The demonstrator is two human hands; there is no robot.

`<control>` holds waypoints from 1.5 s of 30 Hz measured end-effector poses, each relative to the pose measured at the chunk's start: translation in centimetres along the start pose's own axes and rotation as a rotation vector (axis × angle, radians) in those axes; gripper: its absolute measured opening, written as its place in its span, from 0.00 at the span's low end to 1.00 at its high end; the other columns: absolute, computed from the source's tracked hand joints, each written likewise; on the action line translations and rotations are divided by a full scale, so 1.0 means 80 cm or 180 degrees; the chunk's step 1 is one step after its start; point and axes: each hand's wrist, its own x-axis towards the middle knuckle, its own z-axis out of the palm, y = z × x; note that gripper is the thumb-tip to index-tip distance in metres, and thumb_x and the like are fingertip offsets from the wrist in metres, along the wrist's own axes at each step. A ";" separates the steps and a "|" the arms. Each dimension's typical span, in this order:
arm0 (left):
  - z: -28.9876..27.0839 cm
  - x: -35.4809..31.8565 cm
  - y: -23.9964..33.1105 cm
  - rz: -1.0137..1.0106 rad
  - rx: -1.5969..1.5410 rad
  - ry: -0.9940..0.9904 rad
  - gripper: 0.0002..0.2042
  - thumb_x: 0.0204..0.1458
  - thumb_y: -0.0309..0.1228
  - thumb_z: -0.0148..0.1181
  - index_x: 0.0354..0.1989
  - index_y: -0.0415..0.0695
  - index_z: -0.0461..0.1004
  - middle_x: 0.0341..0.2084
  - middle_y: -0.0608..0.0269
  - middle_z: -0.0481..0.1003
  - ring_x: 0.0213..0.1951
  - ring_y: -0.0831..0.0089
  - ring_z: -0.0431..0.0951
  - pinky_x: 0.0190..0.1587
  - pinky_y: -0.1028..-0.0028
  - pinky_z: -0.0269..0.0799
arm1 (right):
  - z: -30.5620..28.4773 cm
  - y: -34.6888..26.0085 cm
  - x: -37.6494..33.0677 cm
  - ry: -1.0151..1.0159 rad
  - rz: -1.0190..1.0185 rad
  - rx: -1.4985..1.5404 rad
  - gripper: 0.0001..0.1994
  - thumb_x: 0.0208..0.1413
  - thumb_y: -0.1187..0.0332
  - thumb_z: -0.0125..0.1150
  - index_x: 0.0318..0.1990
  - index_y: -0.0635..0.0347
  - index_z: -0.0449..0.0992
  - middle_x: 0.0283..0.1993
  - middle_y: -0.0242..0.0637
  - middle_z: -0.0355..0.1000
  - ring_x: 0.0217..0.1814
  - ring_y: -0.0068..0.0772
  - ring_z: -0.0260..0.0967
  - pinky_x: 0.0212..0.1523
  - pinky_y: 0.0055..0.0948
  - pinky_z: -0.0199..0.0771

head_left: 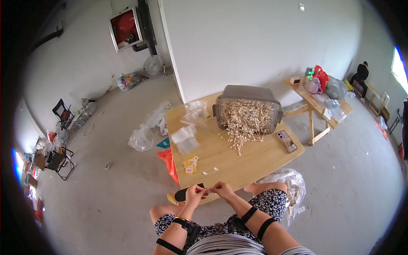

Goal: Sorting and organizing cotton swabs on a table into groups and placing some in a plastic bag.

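My left hand [196, 194] and my right hand [223, 190] are close together over the near edge of the wooden table [221, 159]. Both have fingers pinched, tips nearly meeting; whatever is between them is too small to make out. Just beyond them lie a few cotton swabs [210, 171]. To their left is a small pile of yellow-and-white cards [190, 164]. Farther back, a grey plastic bin [248, 92] lies on its side, its opening toward me. A heap of cotton swabs [246, 117] spills from it onto the tabletop.
Clear plastic bags [185, 139] lie on the table's left side, and a phone [287, 141] at its right. A red bag [168, 163] hangs at the left edge. By my right knee stands a clear sack [293, 191]. A second wooden table [323, 104] stands at the right.
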 end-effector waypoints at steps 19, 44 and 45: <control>-0.018 0.013 -0.026 -0.0709 -0.0017 -0.0351 0.13 0.56 0.34 0.68 0.46 0.46 0.74 0.35 0.67 0.78 0.38 0.76 0.79 0.38 0.75 0.73 | 0.004 0.013 0.001 -0.0183 -0.1438 -0.1229 0.17 0.51 0.60 0.72 0.42 0.62 0.78 0.33 0.41 0.76 0.36 0.36 0.74 0.39 0.33 0.74; 0.016 -0.126 0.208 0.1012 -0.0575 -0.0452 0.12 0.53 0.28 0.71 0.44 0.38 0.80 0.33 0.69 0.81 0.35 0.85 0.77 0.40 0.81 0.73 | -0.093 -0.160 -0.144 0.0039 -0.2139 0.0688 0.07 0.64 0.69 0.61 0.41 0.64 0.73 0.35 0.32 0.72 0.39 0.21 0.66 0.41 0.24 0.67; 0.016 -0.130 0.214 0.1161 -0.0689 -0.0335 0.12 0.54 0.27 0.70 0.45 0.37 0.80 0.33 0.68 0.81 0.36 0.85 0.78 0.41 0.81 0.74 | -0.098 -0.168 -0.152 0.0035 -0.2168 0.0684 0.07 0.64 0.69 0.61 0.41 0.64 0.73 0.35 0.32 0.72 0.39 0.21 0.66 0.41 0.24 0.67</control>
